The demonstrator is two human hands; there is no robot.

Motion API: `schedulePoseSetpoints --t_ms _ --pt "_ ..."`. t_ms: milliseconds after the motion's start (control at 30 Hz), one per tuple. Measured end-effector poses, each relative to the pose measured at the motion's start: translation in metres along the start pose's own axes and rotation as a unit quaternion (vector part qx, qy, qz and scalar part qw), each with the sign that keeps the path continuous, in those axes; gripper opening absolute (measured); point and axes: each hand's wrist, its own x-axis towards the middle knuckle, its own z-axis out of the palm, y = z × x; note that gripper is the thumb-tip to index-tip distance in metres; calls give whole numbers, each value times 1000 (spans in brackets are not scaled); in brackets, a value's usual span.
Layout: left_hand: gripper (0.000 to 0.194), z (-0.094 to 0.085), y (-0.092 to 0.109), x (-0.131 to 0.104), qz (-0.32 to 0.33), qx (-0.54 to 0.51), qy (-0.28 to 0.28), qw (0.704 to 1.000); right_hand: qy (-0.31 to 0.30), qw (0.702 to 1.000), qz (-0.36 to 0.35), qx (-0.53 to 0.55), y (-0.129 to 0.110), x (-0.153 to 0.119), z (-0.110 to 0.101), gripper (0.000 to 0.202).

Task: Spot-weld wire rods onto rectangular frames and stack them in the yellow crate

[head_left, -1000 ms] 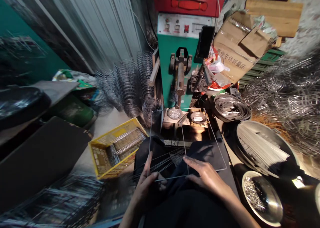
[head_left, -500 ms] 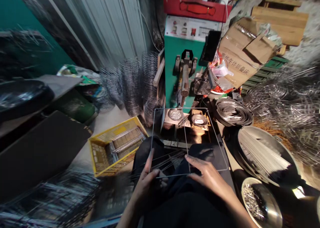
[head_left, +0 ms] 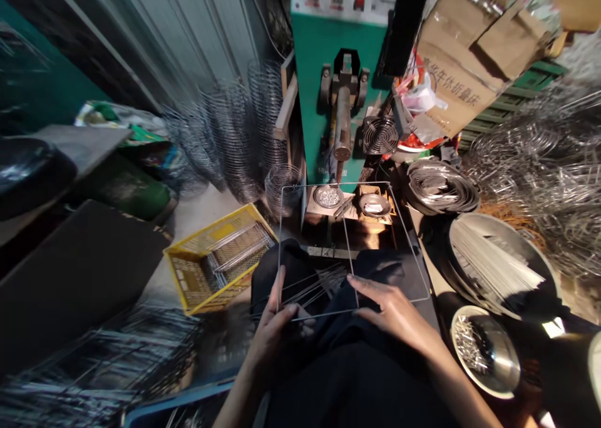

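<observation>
A rectangular wire frame (head_left: 312,186) with a crossing wire down its middle is held up over my lap. My left hand (head_left: 277,315) closes on its near left corner, thumb against the wire. My right hand (head_left: 385,300) pinches the middle wire near its lower end, between thumb and index finger. Several loose straight wires (head_left: 319,285) lie across my thighs behind the frame. Beyond the frame's far edge stands a green machine (head_left: 314,102) with a thick metal rod (head_left: 344,127) jutting toward me.
Left of my legs sits a yellow crate (head_left: 197,253) with wire pieces. Wire coils (head_left: 230,140) stack behind it. On the right are a pan of metal strips (head_left: 498,265), a bowl of small metal parts (head_left: 498,359) and tangled wire (head_left: 526,159). Two small dishes rest below the rod.
My view has tilted down, so the machine's red top has left the picture. Both hands keep their hold on the wire frame, which has barely shifted relative to my lap.
</observation>
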Motion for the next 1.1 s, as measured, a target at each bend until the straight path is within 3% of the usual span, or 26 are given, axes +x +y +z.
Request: schedulePoseSetpoints --t_ms 267,367,433,633,733,900,1100 --pt "102 -11 -8 7 9 -3 -52 999 15 1000 -9 -4 3 -2 5 64" --pt "102 -16 -10 28 46 -12 -85 995 48 998 -18 -29 15 11 5 60" --pt "99 -16 -4 55 74 -19 -99 992 70 996 -21 -52 26 33 -3 61" --pt "79 -9 48 164 124 -66 -116 983 122 976 -9 -182 61 135 -55 74" --pt "75 -6 77 206 143 -60 -132 979 133 967 -18 -219 79 176 -80 66" --pt "75 2 111 240 144 -41 -136 979 148 968 -35 -197 99 214 -101 51" --pt "77 4 123 254 146 -46 -119 981 178 962 -18 -207 101 234 -105 52"
